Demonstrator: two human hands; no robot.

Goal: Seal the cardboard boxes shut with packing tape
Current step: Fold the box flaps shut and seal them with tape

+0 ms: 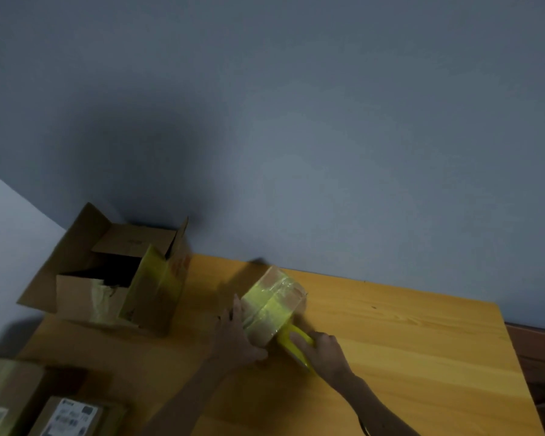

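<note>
1. The worktop (406, 341) carries everything. Take the small box (274, 302), towards its rear middle, as your landmark.
2. Left of the small box and well apart from it stands the large open box (114, 272). Its flaps are up with yellowish tape remnants on them, so it looks not yet sealed.
3. Further left of the small box and nearer you lie a taped box (10, 394) and a labelled box (73, 416), both blurred.
4. The small box is closed, with yellowish tape across its top and down its near face. It seems to be the box in hand, with a strip being finished.
5. Your left hand (236, 338) lies with straight fingers flat against the small box's left side, bracing it.
6. Your right hand (324, 350) is curled round the yellow tape dispenser (293, 339), which meets the small box's near lower edge.
7. The next move likely calls for a firm brace, a taut pull and a clean cut, then smoothing the end down.
</note>
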